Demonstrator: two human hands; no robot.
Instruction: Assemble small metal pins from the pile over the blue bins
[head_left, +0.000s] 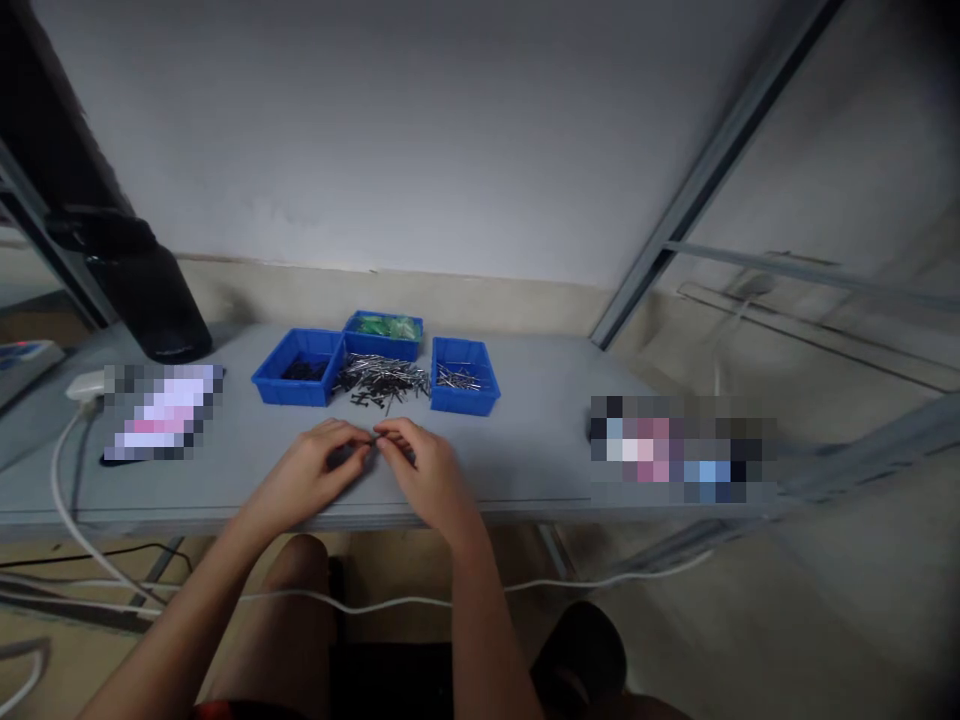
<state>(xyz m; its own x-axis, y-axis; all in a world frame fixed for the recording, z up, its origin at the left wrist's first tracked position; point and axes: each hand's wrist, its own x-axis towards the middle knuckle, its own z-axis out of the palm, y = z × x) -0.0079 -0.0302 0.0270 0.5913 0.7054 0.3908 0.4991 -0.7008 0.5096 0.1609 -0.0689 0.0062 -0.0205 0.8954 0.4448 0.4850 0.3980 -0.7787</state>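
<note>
My left hand [330, 462] and my right hand [418, 465] meet over the front part of the grey table, fingertips almost touching. Both are closed in a pinch on a small dark metal piece [373, 440], mostly covered by the fingers. Just beyond them lies a loose pile of screws and thin metal pins [382, 378], some black and some silver. To its left is a blue bin [294, 395] with dark screws inside. On its right, another blue bin [465, 402] holds silver pins. A third blue bin [384, 347] behind the pile contains green plastic packets.
A black bottle [154, 290] stands at the back left, near a phone [165, 410] and a white charger with its cable [64, 460]. Blurred-out items [660, 450] lie at the right end of the table [540, 440]. A metal frame post [675, 230] rises at the right.
</note>
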